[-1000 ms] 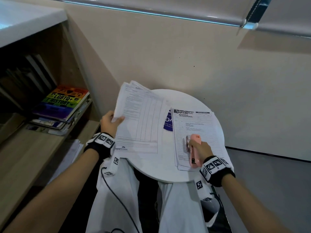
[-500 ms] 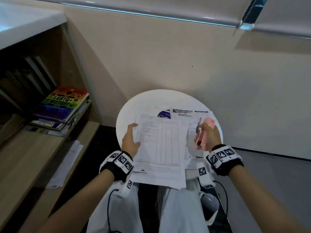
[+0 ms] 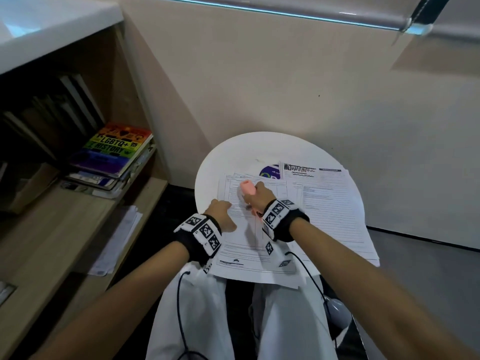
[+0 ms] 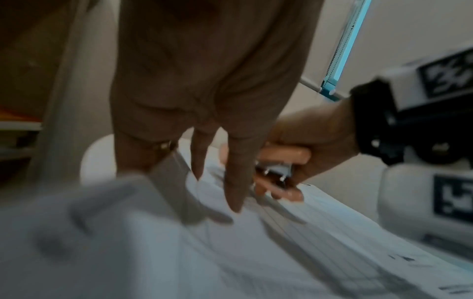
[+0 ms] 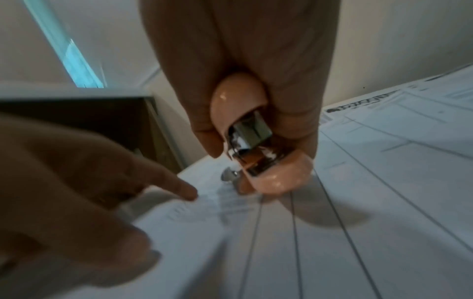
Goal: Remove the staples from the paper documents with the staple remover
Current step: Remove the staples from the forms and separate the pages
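Staple remover [image 3: 247, 189], pink, gripped in my right hand [image 3: 259, 197], has come across from the far pile [image 3: 335, 203] to the upper left corner of the sheaf [image 3: 249, 245] I have just laid flat on the round table [image 3: 215, 162]. My left hand [image 3: 220, 214], fingers straight, now pins the sheet beside it. Metal claws hover just above the corner; I judge the next staple comes out here, though no staple is visible.

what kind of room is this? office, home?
Probably an office or library reading corner, though a home study is possible. Cues: a wooden shelf holding stacked books, printed forms spread on a small round white table, and a roller blind above a plain wall.
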Motion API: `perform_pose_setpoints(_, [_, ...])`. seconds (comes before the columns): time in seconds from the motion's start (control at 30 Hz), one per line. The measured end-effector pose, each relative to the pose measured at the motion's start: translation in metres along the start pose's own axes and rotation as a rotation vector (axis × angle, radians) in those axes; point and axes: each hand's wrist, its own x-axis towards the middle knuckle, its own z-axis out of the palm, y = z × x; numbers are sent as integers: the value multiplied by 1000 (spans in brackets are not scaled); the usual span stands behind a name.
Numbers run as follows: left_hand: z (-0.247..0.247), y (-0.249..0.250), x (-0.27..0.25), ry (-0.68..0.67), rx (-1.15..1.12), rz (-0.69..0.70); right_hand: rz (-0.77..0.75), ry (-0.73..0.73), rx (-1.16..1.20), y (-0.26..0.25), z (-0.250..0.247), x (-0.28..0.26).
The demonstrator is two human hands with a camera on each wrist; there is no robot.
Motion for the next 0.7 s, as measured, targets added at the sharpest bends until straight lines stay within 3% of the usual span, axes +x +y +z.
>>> perform_pose_setpoints(0.1, [-21,-2,-1,35,348,-11,-40,-2,-72,3,4,7])
perform_pose_setpoints(0.17, [-27,-8,14,107,451,128,-59,-4,-77,3,4,8])
perform_pose_setpoints(0.23, [-29,-12,30,67,481,252,-69,5,-83,4,4,9])
perform_pose_setpoints(0.37, [-29,-19,53,-35,590,257,-53,54,-185,0,5,14])
perform_pose_setpoints(0.47, [-27,-21,59,-27,597,280,-40,118,-343,-7,11,22])
perform_pose_setpoints(0.7, [-24,-28,58,7,587,321,-45,181,-369,-19,29,35])
